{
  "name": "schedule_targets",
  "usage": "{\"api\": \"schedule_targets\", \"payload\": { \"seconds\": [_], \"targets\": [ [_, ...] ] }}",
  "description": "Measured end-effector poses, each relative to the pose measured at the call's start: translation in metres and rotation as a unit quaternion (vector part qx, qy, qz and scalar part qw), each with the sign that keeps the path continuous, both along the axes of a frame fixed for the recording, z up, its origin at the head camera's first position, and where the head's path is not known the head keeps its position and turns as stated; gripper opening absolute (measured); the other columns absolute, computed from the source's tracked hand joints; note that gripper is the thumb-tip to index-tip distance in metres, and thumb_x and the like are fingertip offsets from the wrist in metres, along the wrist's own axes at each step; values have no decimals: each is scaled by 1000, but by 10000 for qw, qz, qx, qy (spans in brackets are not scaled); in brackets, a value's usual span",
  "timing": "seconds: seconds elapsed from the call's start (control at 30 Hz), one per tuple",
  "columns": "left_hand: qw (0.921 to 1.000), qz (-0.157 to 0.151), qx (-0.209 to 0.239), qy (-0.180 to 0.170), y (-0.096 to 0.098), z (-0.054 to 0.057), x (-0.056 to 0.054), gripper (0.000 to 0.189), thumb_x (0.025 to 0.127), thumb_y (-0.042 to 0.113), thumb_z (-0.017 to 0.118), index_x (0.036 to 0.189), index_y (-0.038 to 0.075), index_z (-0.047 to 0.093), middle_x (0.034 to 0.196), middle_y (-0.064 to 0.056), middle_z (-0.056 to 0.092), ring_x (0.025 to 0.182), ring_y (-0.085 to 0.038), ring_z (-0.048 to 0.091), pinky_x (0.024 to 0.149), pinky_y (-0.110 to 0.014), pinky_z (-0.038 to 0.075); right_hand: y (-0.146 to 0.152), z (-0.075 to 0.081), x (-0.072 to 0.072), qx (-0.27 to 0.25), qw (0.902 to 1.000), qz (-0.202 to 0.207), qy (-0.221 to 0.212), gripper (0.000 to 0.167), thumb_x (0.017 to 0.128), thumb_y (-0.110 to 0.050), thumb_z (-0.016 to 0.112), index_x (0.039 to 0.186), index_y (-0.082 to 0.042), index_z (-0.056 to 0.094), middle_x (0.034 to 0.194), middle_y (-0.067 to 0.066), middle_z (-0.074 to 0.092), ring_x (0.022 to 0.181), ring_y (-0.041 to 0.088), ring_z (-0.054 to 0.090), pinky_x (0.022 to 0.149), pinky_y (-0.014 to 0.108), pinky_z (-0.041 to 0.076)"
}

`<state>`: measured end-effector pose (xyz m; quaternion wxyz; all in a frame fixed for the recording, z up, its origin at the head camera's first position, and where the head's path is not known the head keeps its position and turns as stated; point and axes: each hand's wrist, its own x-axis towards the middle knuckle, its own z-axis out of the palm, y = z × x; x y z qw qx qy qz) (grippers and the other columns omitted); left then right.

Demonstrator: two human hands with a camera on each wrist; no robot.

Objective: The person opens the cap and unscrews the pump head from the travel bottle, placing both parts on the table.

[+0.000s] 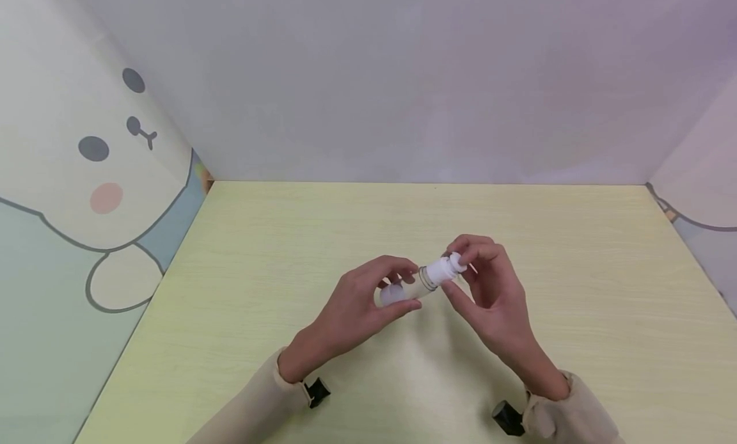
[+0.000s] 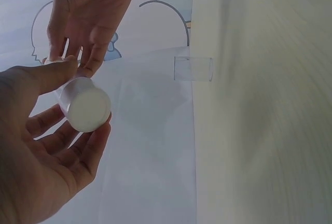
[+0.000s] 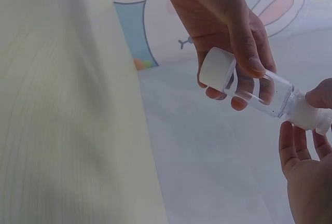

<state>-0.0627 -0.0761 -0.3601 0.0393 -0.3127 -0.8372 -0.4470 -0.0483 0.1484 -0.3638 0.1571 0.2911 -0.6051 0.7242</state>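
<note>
My left hand [image 1: 359, 300] grips a small clear bottle [image 1: 416, 291], thumb on one side and fingers on the other. The bottle is held tilted above the table, its white end piece [image 3: 216, 68] by my left palm. At the other end is a white top [image 1: 440, 271] with a narrower tip. Fingers and thumb of my right hand [image 1: 499, 297] pinch this top. Inside, the clear bottle wall [image 3: 273, 94] shows no visible contents. My right fingers hide part of the top's tip.
Both hands are over a pale wood-grain table [image 1: 276, 239]. A plain wall [image 1: 403, 86] rises along its back edge, and a panel with a cartoon animal [image 1: 103, 162] stands at the left. The left wrist view shows a see-through piece [image 2: 193, 69] with a rectangular outline.
</note>
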Motion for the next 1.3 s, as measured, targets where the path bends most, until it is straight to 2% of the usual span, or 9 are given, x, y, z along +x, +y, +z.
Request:
{"api": "schedule_targets", "payload": {
  "seconds": [0.23, 0.37, 0.57, 0.77, 0.93, 1.3],
  "targets": [
    [10000, -9, -7, -74, 0, 0, 0, 43, 88, 24, 86, 125, 18, 66, 110, 8, 71, 97, -4, 64, 81, -20, 58, 0, -1, 0, -74, 9997, 172, 169, 41, 79, 35, 56, 113, 17, 42, 132, 20, 50, 122, 31, 57, 104, 27, 54],
    [10000, -17, -21, -55, 1, 0, 1, 43, 88, 25, 86, 126, 19, 65, 110, 9, 71, 97, -4, 63, 81, -20, 58, -2, -1, 1, -67, 10000, -5, 55, 45, 80, 32, 61, 117, 16, 41, 132, 18, 48, 120, 28, 56, 101, 25, 55],
    [10000, -38, -17, -61, 1, 0, 1, 43, 88, 25, 86, 126, 19, 66, 109, 7, 72, 97, -4, 63, 81, -19, 58, -3, -2, 1, -58, 9994, -275, -223, 46, 79, 33, 64, 115, 17, 39, 124, 10, 49, 114, 23, 52, 94, 19, 56],
    [10000, -43, -11, -62, 1, -1, 1, 44, 88, 24, 86, 126, 18, 66, 109, 8, 71, 97, -4, 63, 81, -19, 58, -3, -2, 0, -148, 9997, -132, -134, 44, 79, 33, 63, 113, 17, 40, 122, 10, 50, 114, 23, 53, 93, 20, 56],
    [10000, -34, 12, -81, 1, 0, 1, 44, 87, 24, 87, 125, 19, 66, 110, 7, 72, 97, -4, 63, 81, -20, 59, -2, -2, 0, -158, 9999, -7, -5, 44, 80, 33, 62, 114, 17, 40, 123, 12, 50, 115, 24, 53, 97, 22, 56],
    [9999, -84, 45, -49, 1, 0, 0, 43, 88, 24, 86, 126, 18, 65, 109, 1, 74, 97, -5, 64, 81, -20, 59, 0, 0, -2, -378, 9992, 36, 115, 41, 83, 32, 60, 118, 17, 43, 124, 14, 50, 114, 25, 52, 97, 24, 56]
  ]
}}
